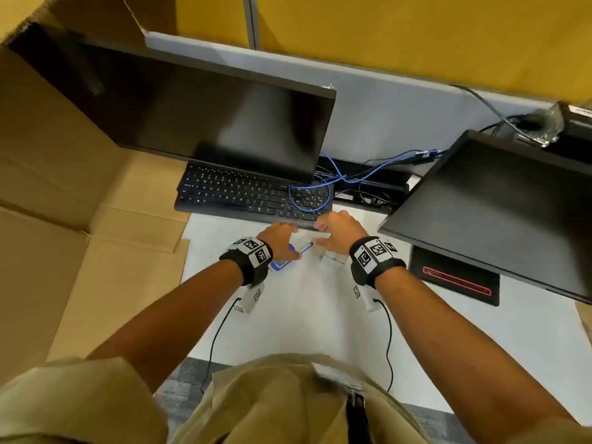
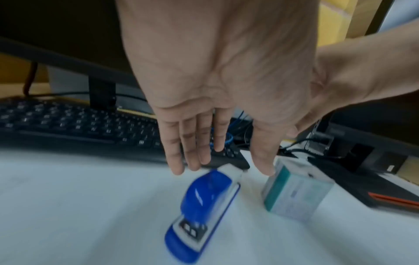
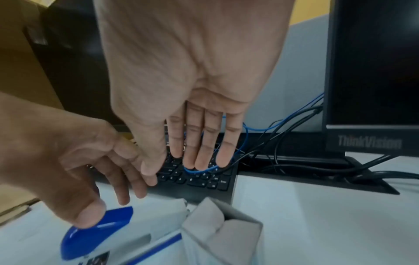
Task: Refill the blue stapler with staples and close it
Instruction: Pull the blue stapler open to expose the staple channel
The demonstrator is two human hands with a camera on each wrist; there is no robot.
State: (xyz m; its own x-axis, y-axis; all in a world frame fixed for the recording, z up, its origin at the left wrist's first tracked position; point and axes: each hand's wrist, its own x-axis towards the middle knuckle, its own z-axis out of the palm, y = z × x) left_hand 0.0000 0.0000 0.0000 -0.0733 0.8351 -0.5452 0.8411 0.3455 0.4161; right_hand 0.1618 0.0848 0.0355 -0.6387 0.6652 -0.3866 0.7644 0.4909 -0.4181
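Hands hover close together over the white desk [image 1: 304, 315], just near of the black keyboard [image 1: 250, 195]. Left hand [image 1: 280, 240] is spread with straight fingers above the blue stapler [image 2: 204, 213]; in the right wrist view its thumb [image 3: 88, 213] lies on the blue top of the stapler, though whether it presses there cannot be told. Right hand [image 1: 336, 232] has its fingers out straight too and holds nothing, palm down over the small staple box [image 2: 297, 191].

That stapler lies flat on the desk, closed as far as the blurred wrist views show, its long axis running from near-left to far-right. Just to its right, close beside it and seemingly not touching, stands the staple box, greenish and white, with a flap open at the top in the right wrist view.

Beyond the keyboard stands a dark monitor [image 1: 179, 113]; a second dark monitor [image 1: 499, 216], marked ThinkVision, stands on the right. A blue cable [image 1: 320, 193] loops over the keyboard's right end among black cables. Flattened cardboard [image 1: 64, 203] covers the left side.
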